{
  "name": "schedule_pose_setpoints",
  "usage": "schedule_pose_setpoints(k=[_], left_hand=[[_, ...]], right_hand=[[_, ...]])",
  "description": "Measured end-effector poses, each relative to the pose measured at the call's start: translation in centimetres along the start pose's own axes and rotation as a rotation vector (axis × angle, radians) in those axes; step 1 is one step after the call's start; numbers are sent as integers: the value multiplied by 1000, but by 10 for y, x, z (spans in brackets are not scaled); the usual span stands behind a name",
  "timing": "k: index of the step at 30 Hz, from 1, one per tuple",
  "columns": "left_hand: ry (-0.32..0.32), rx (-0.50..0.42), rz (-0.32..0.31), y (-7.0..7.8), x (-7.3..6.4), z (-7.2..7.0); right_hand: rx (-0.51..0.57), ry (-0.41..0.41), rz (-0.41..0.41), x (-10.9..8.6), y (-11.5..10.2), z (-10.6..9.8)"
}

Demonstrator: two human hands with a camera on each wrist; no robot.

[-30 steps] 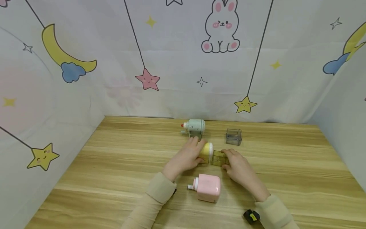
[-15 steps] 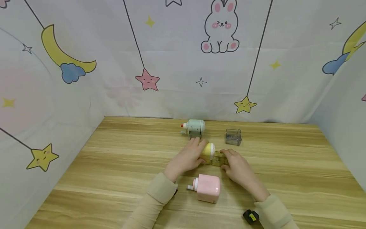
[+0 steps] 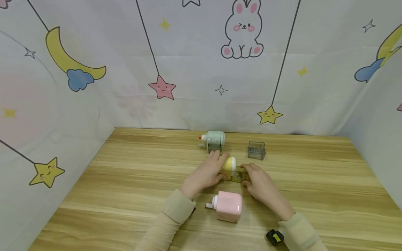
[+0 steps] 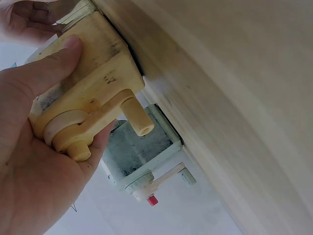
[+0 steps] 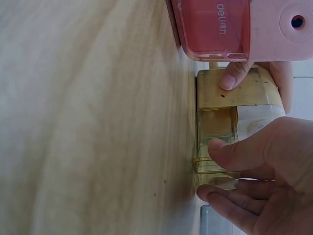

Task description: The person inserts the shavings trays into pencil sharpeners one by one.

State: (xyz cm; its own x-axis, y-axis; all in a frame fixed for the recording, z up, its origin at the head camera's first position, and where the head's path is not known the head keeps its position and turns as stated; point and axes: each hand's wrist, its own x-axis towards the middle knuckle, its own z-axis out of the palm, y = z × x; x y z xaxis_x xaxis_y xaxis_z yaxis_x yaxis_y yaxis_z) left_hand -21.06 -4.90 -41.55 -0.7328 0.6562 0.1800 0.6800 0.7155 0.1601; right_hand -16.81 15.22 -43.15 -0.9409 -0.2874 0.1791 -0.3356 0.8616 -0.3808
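A yellow hand-crank pencil sharpener stands mid-table, gripped from its left side by my left hand. Its crank points toward the left wrist camera. My right hand pinches a see-through yellow shavings drawer between thumb and fingers. In the right wrist view, the drawer sits partly inside the sharpener's white-edged open end, with its outer part sticking out. The right thumb lies along the drawer's near side, and fingers curl at its outer end.
A pink pencil sharpener stands close in front of both hands. Behind the left fingers is a pale green sharpener. A grey see-through drawer lies at the back right. Beside the right cuff is a small black object.
The shavings drawer and the yellow sharpener have come together; less of the drawer shows now. My right hand has shifted slightly left, and the sharpener slightly right.
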Motion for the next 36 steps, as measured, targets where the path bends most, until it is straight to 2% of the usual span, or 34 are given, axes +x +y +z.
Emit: schedule_pose_setpoints(k=[20, 28, 36], left_hand=[[-7, 5, 7, -1, 1, -2], [13, 10, 31, 0, 1, -4], [-2, 3, 17, 1, 1, -3]], right_hand=[[6, -2, -19, 8, 2, 0], [16, 13, -36, 10, 4, 1], [29, 8, -39, 8, 5, 3]])
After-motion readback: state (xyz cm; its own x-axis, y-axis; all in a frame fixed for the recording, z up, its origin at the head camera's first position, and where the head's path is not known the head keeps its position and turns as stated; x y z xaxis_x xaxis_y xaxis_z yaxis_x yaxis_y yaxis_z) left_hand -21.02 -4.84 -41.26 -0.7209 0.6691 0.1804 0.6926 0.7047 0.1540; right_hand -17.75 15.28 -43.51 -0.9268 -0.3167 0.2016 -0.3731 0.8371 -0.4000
